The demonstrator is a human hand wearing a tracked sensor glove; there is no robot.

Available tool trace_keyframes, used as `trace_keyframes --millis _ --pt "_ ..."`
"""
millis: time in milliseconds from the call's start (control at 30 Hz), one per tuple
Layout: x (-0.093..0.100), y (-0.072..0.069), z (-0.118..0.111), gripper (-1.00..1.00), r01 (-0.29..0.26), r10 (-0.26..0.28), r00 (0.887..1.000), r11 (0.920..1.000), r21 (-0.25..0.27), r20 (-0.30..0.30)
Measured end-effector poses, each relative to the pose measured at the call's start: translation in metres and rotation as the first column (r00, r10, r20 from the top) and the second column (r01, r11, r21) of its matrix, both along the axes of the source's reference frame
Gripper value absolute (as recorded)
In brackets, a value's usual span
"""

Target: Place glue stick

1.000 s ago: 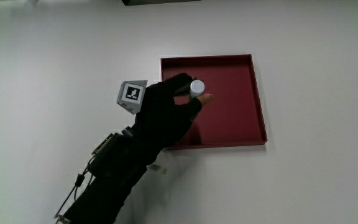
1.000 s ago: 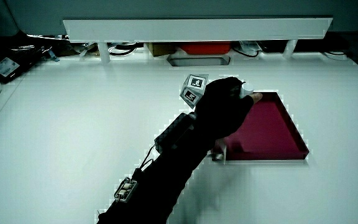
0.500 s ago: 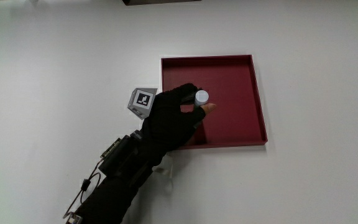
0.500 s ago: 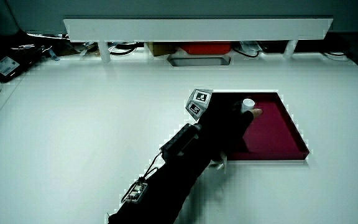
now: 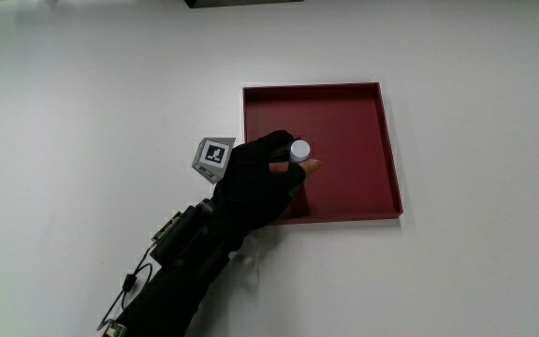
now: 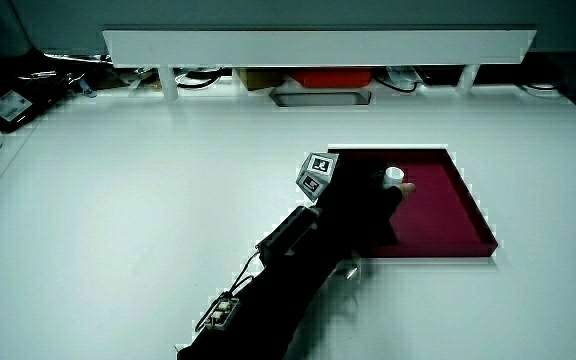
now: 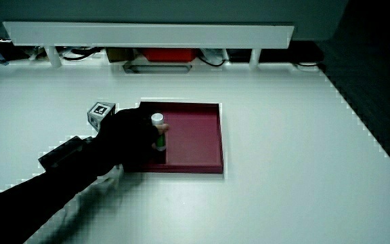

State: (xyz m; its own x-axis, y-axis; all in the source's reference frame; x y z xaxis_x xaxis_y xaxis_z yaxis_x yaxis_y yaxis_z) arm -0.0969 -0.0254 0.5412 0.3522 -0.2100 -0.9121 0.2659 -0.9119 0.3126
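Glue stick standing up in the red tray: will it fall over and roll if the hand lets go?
The glue stick is tall, narrow and upright, so it probably tips easily. Being round, it would likely roll, but the tray's raised rim should stop it. The hand's grip steadies it.

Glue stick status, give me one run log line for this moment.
hand: shut on glue stick | stick: upright, over red tray | release: not yet

Hand lowered glue stick upright into red tray; grip still closed on it.
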Motion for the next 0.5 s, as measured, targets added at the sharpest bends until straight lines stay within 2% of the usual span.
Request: trace_keyframes --millis 133,167,233,333,400,467,500 --pt "0.0003 0.0002 -0.0003 -0.17 0.002 -0.002 1.000 1.0000 -0.003 -0.004" --pt "0.0001 0.0004 -0.0005 -0.20 0.001 -0.001 1.000 1.0000 -0.003 0.015" --pt "0.0001 0.0003 -0.0005 -0.26 0.000 0.000 1.000 1.0000 -0.004 0.016" --pt "0.0001 0.0000 0.0028 -0.34 0.004 -0.004 1.000 0.9998 0.021 0.003" --pt "0.0001 0.0011 0.0015 -0.40 0.011 -0.011 1.000 0.9999 -0.003 0.016" --pt "0.0003 0.0019 0.0027 -0.46 0.020 -0.020 1.000 0.9998 0.002 -0.009" --pt "0.0000 0.0029 0.0006 -0.49 0.027 -0.027 1.000 0.9994 -0.022 0.006"
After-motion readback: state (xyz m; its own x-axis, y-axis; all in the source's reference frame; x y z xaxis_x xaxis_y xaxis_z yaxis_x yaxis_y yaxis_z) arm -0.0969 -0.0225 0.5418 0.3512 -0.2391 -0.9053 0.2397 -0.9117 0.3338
